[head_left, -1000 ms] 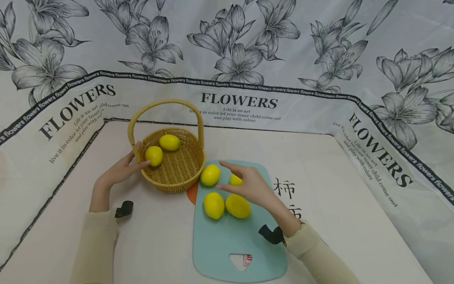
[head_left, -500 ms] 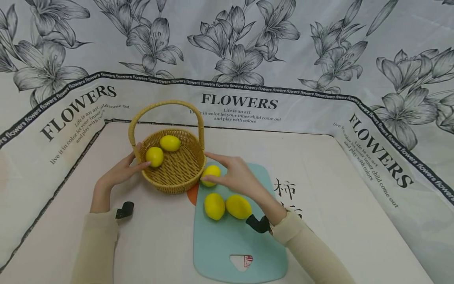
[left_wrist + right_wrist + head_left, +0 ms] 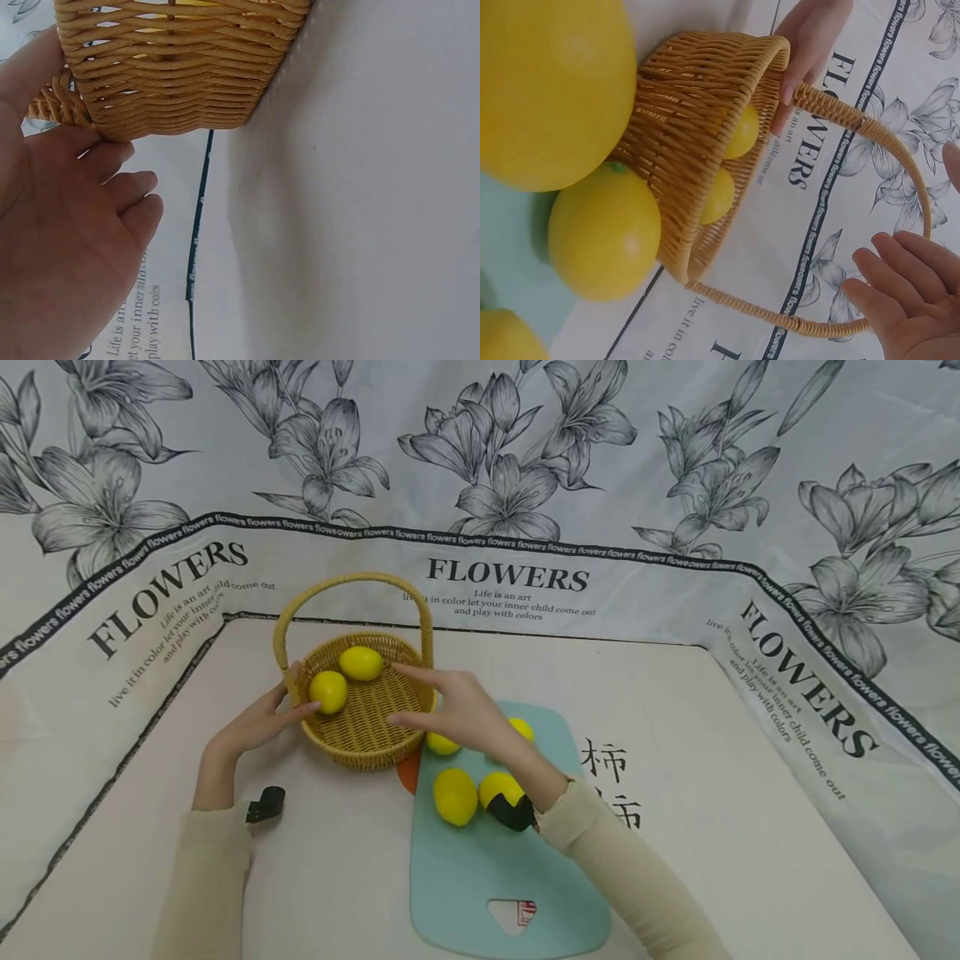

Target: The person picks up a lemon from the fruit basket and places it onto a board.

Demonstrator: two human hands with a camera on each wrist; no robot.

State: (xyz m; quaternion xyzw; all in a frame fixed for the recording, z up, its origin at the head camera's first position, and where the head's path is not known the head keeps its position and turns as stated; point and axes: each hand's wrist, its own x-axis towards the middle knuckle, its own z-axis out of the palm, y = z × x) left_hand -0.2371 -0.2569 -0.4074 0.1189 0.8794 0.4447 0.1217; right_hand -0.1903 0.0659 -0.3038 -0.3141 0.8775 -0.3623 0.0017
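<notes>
My left hand (image 3: 255, 722) grips the left rim of a wicker basket (image 3: 363, 756), thumb over the edge; in the left wrist view its fingers lie against the woven side. Inside the basket sit two lemons, one by the thumb (image 3: 327, 692) and another lemon (image 3: 362, 663) farther back. Over the basket's right rim hovers my right hand (image 3: 468, 714), fingers extended and nothing held; the right wrist view shows its open palm. Several lemons lie on a pale blue cutting board (image 3: 510, 872), including a front-left lemon (image 3: 455, 797). Two there are partly hidden by my right hand and forearm.
The basket's tall arched handle (image 3: 352, 578) rises over its opening. The board lies right beside the basket on a white tabletop (image 3: 322, 877). A printed flower cloth (image 3: 510, 585) stands around the back and sides.
My right hand has moved left, from above the lemons on the cutting board to over the basket's right rim, still holding nothing. My left hand keeps its hold on the basket.
</notes>
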